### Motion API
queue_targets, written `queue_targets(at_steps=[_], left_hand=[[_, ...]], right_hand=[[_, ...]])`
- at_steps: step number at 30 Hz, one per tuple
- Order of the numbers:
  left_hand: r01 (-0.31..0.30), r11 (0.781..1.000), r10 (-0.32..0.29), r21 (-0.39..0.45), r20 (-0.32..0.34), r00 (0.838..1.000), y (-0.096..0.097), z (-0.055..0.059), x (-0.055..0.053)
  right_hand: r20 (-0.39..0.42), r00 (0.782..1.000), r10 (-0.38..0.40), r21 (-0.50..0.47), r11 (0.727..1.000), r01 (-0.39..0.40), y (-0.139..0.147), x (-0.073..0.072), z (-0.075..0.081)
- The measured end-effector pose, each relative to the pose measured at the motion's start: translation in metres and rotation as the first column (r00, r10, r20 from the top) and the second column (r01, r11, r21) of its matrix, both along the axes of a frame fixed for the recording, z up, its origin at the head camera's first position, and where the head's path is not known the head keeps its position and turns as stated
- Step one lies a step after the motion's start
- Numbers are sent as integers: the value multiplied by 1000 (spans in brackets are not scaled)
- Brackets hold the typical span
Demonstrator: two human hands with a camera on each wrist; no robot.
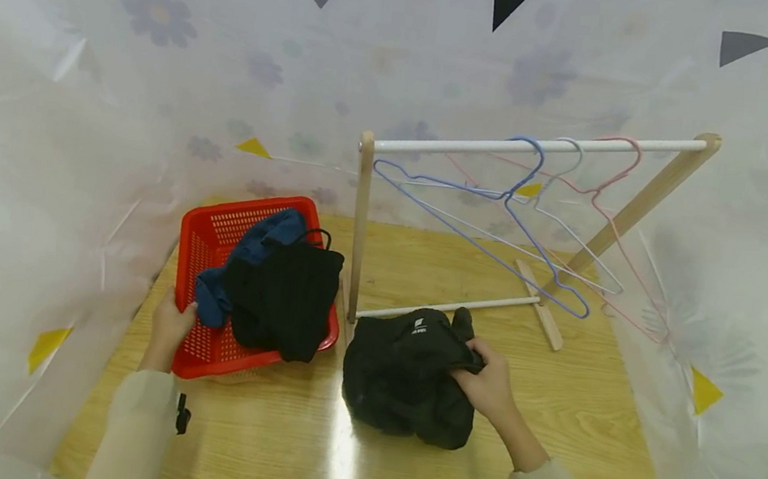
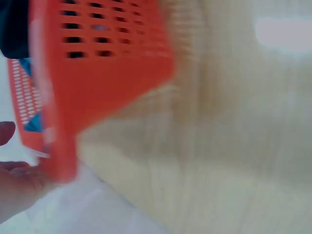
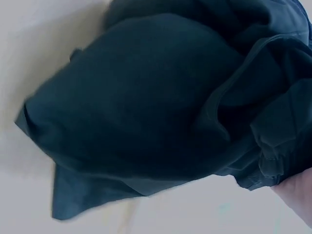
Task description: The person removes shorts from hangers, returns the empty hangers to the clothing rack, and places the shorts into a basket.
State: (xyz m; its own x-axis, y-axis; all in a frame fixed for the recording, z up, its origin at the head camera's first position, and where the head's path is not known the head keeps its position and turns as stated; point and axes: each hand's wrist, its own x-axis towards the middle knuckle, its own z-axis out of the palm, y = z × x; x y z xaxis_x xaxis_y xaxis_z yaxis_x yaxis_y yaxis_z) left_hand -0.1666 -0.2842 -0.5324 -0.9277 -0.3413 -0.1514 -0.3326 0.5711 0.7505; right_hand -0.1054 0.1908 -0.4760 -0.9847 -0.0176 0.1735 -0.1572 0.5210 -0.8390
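My left hand (image 1: pixel 171 322) grips the left rim of a red plastic basket (image 1: pixel 187 244), thumb over the edge. In the left wrist view the basket's slotted wall (image 2: pixel 97 87) is blurred and tilted over the wooden table. Inside the basket lie a black garment (image 1: pixel 288 291) and a blue one (image 1: pixel 270 236), the black one draped over the right rim. My right hand (image 1: pixel 485 381) pinches the edge of a bunched black garment (image 1: pixel 402 373) with a small white print, in front of the rack. Its dark folds (image 3: pixel 146 97) fill most of the right wrist view, hiding the fingertips there.
A clothes rack (image 1: pixel 441 146) with wooden legs and a white bar stands behind. On it hang a blue hanger (image 1: pixel 508 196), a white hanger (image 1: pixel 576 238) and a pink hanger (image 1: pixel 615 223). Translucent sheeting (image 1: pixel 73 147) surrounds the wooden table (image 1: pixel 266 452).
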Motion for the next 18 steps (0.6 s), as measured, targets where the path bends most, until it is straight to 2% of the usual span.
queue_targets(at_steps=[3,9,14,18], left_hand=[[16,1000,-17,17,55,998,-5,-7,3],[-26,995,18,95,91,996,-11,-15,6],[-62,984,43,168,114,993,-13,-15,8],[-69,980,46,187,125,991,-14,-13,8]], right_hand=[[24,1000,10,-70,998,-8,-7,0,23],[68,997,41,-252,967,-23,-27,2,62],[123,991,49,-364,931,-1,-49,4,99],[98,994,57,-420,908,-11,-73,1,126]])
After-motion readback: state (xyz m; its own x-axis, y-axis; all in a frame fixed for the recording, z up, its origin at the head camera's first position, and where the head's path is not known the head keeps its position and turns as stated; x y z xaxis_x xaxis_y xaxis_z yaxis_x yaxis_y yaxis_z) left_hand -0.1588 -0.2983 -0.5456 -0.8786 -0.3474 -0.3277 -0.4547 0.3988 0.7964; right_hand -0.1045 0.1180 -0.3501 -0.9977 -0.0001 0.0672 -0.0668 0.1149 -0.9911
